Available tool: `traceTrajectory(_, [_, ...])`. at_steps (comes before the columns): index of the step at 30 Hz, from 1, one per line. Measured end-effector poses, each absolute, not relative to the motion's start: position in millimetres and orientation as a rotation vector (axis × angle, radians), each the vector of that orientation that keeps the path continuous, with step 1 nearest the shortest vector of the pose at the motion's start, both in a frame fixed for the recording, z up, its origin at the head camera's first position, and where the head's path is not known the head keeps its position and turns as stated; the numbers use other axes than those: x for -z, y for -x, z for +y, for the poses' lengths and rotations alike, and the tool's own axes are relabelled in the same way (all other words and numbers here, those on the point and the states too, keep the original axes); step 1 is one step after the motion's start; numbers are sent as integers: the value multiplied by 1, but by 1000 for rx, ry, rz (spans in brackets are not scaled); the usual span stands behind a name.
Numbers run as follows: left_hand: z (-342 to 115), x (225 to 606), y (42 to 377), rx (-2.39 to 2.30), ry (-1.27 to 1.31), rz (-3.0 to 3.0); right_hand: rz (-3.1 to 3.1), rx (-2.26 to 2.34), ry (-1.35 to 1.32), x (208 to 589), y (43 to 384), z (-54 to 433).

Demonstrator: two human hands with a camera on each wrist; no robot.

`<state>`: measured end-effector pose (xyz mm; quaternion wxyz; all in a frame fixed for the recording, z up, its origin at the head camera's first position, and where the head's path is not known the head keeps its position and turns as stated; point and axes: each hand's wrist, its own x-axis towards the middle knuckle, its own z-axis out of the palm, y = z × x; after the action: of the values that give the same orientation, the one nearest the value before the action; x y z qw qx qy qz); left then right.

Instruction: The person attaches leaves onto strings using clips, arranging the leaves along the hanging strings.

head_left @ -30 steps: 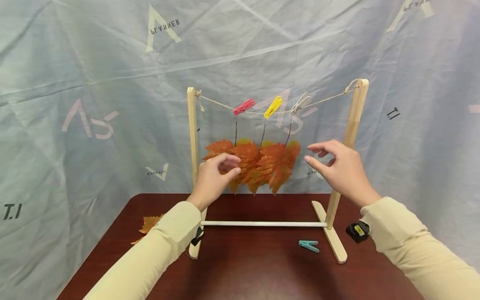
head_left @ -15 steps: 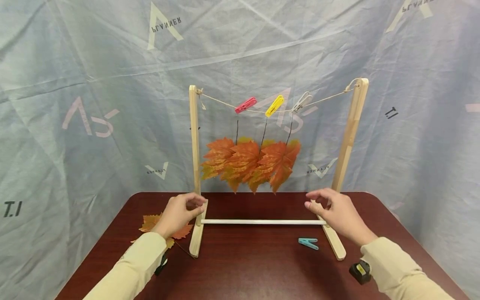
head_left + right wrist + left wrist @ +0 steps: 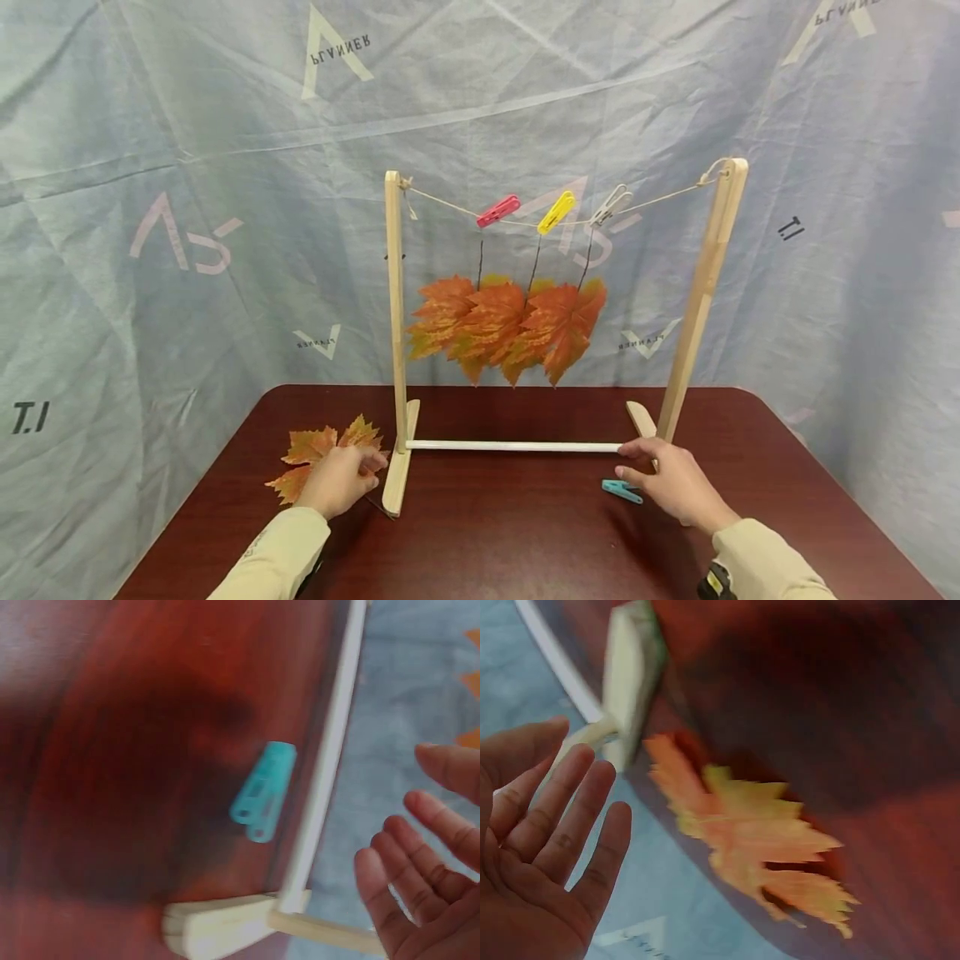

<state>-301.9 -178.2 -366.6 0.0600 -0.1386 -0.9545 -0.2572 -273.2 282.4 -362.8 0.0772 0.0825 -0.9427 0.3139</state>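
Note:
My left hand is over the loose autumn leaf at the table's left, its fingers relaxed and holding nothing. In the left wrist view that leaf, orange and yellow, lies flat beyond the fingertips. My right hand is close to the blue clothespin, fingers loosely bent with nothing between them. The right wrist view shows the clothespin lying on the table, apart from the fingers. Part of the leaf is hidden behind the left hand in the head view.
A wooden frame with a white crossbar stands on the dark red table. From its string hang orange leaves below a pink clothespin, a yellow clothespin and a white clothespin. A grey cloth hangs behind.
Both hands have come down from beside the hanging leaves. The left has moved down and left to the loose leaf, the right down to the blue clothespin.

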Motion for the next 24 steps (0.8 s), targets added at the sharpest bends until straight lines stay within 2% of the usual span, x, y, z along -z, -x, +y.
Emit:
traceTrajectory(11, [-185, 393, 306, 558, 466, -2976, -2875, -873, -147, 399, 280, 290])
traceTrajectory(24, [-189, 410, 306, 369, 595, -2928, -2959, -730, -100, 418, 283, 294])
